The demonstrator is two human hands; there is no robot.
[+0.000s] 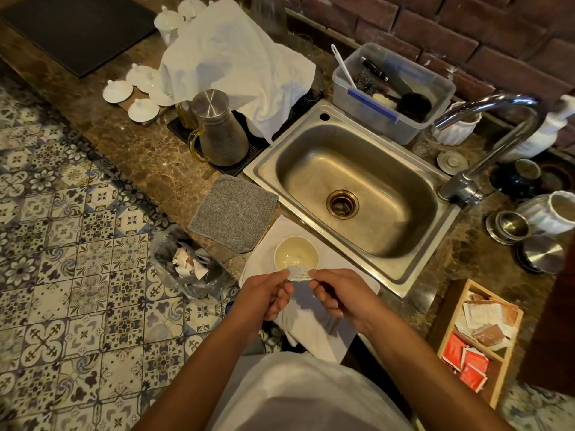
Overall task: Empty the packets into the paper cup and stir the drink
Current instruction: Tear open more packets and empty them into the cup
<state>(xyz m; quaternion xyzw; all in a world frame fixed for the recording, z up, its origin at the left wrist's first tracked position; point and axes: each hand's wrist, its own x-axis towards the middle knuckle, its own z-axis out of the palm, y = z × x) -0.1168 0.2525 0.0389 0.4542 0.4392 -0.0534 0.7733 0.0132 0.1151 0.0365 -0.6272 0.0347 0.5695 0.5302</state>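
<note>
Apron (298,396): white, lowest in view, at the person's front.
Left hand (264,295): fingers curled, thumb and forefinger pinching the left end of the packet (298,273).
Right hand (337,290): pinching the packet's right end in the same way.
Packet: small, white, printed, stretched between both hands just over the cup's near rim.
Cup (296,253): upright on a white cloth (314,318), pale liquid inside, beside the sink's near-left corner.
Sink (351,194): steel, basin bare, tap (485,150) at its right.
Grey cloth (233,209): flat on the counter, left of the sink.
Tray (479,340): wooden, at right, holding red and white sachets.
Bag (186,262): clear plastic, left of the cup, containing torn wrappers.
</note>
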